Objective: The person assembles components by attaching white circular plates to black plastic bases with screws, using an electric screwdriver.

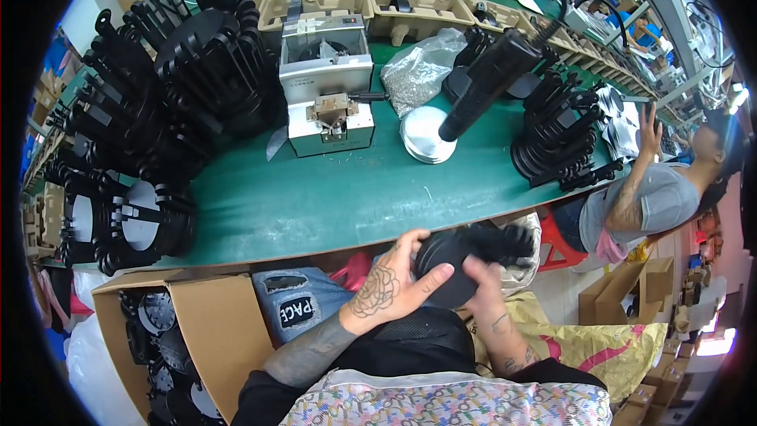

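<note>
Above my lap, in front of the table edge, I hold a black round part [451, 293] with a stubby black arm sticking out to the right. My left hand [394, 288] grips its left side, the thumb lying across the front. On the right side, my right hand [486, 288] closes on it, somewhat blurred, with its thumb on the disc. A black electric screwdriver [493, 83] hangs on its cable over the table, its lower end beside a silver round block [426, 136]. Behind that block lies a clear bag of small metal pieces [418, 75].
A screw feeder machine [331, 122] stands mid-table. Stacked black stands [213, 63] fill the left; more black parts [556, 130] lie right. Beige trays [315, 4] line the back. An open carton of black parts [221, 323] is at lower left. A co-worker [658, 197] sits at right.
</note>
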